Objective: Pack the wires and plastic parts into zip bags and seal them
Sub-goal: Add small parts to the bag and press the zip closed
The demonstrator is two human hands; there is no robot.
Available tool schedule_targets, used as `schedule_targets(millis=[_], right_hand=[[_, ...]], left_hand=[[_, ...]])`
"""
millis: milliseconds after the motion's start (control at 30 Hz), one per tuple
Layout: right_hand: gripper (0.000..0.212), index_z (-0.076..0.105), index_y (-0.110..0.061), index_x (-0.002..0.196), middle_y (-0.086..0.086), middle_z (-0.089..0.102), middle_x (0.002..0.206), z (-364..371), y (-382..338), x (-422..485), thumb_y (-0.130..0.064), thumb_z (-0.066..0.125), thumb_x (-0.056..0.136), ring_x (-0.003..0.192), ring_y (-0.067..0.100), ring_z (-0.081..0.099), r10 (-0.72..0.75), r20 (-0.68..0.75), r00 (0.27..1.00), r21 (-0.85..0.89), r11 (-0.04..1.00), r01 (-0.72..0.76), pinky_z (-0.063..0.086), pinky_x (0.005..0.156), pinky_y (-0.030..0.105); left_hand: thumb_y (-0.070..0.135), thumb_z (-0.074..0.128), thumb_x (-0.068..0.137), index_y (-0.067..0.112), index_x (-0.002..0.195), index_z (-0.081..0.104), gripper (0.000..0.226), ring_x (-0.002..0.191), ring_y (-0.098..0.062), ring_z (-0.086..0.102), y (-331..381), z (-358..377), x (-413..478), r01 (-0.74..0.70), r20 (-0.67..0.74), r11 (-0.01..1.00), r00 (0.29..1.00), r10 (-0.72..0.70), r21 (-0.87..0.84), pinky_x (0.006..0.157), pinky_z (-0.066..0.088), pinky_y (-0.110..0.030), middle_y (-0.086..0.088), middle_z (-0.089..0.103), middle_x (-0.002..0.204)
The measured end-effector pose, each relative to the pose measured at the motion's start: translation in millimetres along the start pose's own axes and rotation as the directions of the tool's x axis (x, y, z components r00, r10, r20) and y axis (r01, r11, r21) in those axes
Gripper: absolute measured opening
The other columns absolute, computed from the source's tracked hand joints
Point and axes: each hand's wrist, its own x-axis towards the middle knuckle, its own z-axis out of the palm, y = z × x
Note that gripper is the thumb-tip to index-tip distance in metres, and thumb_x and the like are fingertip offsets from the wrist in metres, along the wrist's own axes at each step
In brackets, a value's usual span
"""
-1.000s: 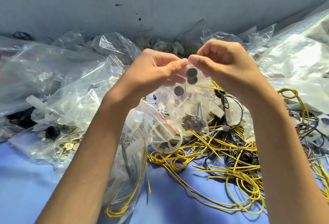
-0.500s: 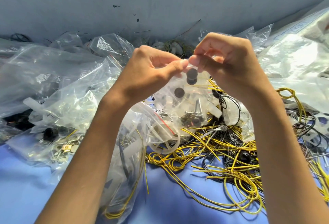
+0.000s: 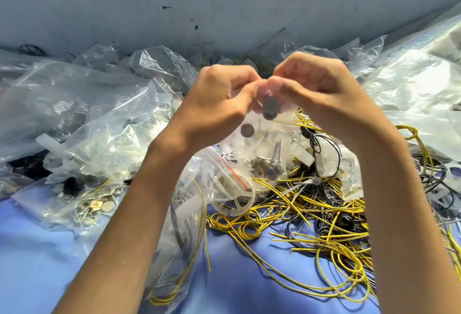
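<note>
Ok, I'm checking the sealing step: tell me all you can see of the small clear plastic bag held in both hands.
The small clear plastic bag is thin, crinkled and see-through, hanging upright above the yellow wires. The left hand and right hand pinch its top edge. Inside show dark round discs and small metal parts at the bottom. Its seal is hidden.

Forearms raised, the left hand (image 3: 219,99) and right hand (image 3: 316,89) met thumb to thumb, fingers curled, pinching the zip bag (image 3: 274,130) at its top.

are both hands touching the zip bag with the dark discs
Touching. The head view shows the left hand and right hand pinching the zip bag at its top.
</note>
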Motion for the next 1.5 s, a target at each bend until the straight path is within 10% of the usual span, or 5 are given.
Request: schedule_targets(millis=[433, 800, 1033, 1233, 1500], right_hand=[[0.007, 0.066, -0.011, 0.084, 0.010, 0.071, 0.084, -3, 9, -7, -0.015, 0.072, 0.083, 0.075, 0.025, 0.066, 0.261, 0.351, 0.899, -0.176, 0.962, -0.210, 0.050, 0.072, 0.042], [0.012, 0.059, -0.015, 0.080, -0.008, 0.061, 0.061, -4, 2, -7, -0.007, 0.067, 0.083, 0.057, 0.004, 0.052, 0.167, 0.242, 0.956, 0.047, 0.982, -0.183, 0.040, 0.052, 0.016], [0.056, 0.044, -0.029, 0.127, 0.004, 0.063, 0.072, -9, 8, -2, -0.006, 0.069, 0.082, 0.069, 0.018, 0.058, 0.219, -0.030, 0.975, 0.154, 0.965, -0.212, 0.046, 0.063, 0.034], [0.046, 0.055, -0.030, 0.123, 0.026, 0.064, 0.088, -6, 4, -3, -0.008, 0.067, 0.085, 0.081, 0.018, 0.069, 0.160, 0.099, 0.982, 0.035, 0.986, -0.164, 0.052, 0.083, 0.047], [0.027, 0.063, -0.019, 0.107, 0.025, 0.061, 0.085, -3, -1, -2, -0.005, 0.068, 0.085, 0.072, 0.013, 0.065, 0.088, 0.032, 0.996, 0.002, 0.996, -0.089, 0.051, 0.069, 0.037]], left_hand=[[0.020, 0.041, 0.102, 0.014, 0.077, 0.050, 0.027, 0.049, -0.010, 0.063, 3, 1, 7, 0.137, -0.191, 0.890, 0.952, -0.240, -0.436, 0.048, 0.049, -0.021, 0.005, 0.063, 0.061], [0.025, 0.053, 0.097, 0.018, 0.089, 0.053, 0.011, 0.062, -0.008, 0.063, -15, -8, 10, 0.310, -0.246, 0.933, 0.904, -0.349, -0.183, 0.061, 0.053, -0.025, -0.001, 0.058, 0.087], [0.048, 0.055, 0.091, 0.027, 0.133, 0.032, 0.052, 0.095, -0.016, 0.065, -15, -10, 10, 0.439, -0.001, 0.866, 0.892, -0.452, -0.239, 0.072, 0.058, -0.026, 0.008, 0.050, 0.110], [0.066, 0.047, 0.073, 0.033, 0.136, 0.043, 0.071, 0.142, -0.005, 0.014, -7, -5, 6, 0.108, -0.042, 0.943, 0.994, -0.100, 0.314, 0.112, 0.012, -0.024, 0.006, 0.022, 0.154], [0.070, 0.063, 0.061, 0.037, 0.121, 0.051, 0.069, 0.104, 0.006, 0.058, -2, 3, -3, 0.134, 0.298, 0.956, 0.931, -0.212, 0.260, 0.095, 0.045, -0.020, 0.019, 0.062, 0.117]])
